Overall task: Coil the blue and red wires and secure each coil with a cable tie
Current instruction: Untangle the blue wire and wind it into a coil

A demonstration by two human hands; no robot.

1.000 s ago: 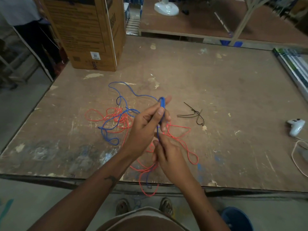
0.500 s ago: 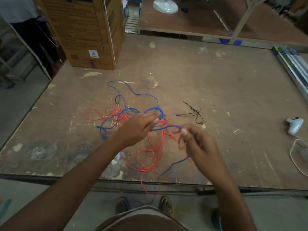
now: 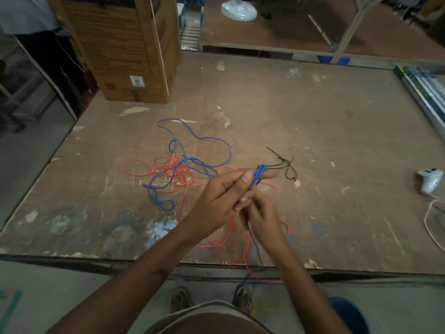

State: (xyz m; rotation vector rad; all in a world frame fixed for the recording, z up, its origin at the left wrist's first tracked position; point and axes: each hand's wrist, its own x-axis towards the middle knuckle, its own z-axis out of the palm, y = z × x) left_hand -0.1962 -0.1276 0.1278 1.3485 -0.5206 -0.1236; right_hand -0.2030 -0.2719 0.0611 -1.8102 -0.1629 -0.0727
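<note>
I stand at a worn, paint-scuffed plywood table (image 3: 313, 116) with a cardboard box (image 3: 125, 49) at its far left corner, a white game controller (image 3: 429, 180) near the right edge, and a second table with a white fan base (image 3: 238, 9) beyond. My left hand (image 3: 224, 198) pinches a small bundle of blue wire (image 3: 258, 173) loops between thumb and forefinger. My right hand (image 3: 262, 218), just below it, curls around the trailing blue strand. The red wire (image 3: 178, 174) sprawls loose beneath, black cable ties (image 3: 287, 165) just beyond my fingertips.
</note>
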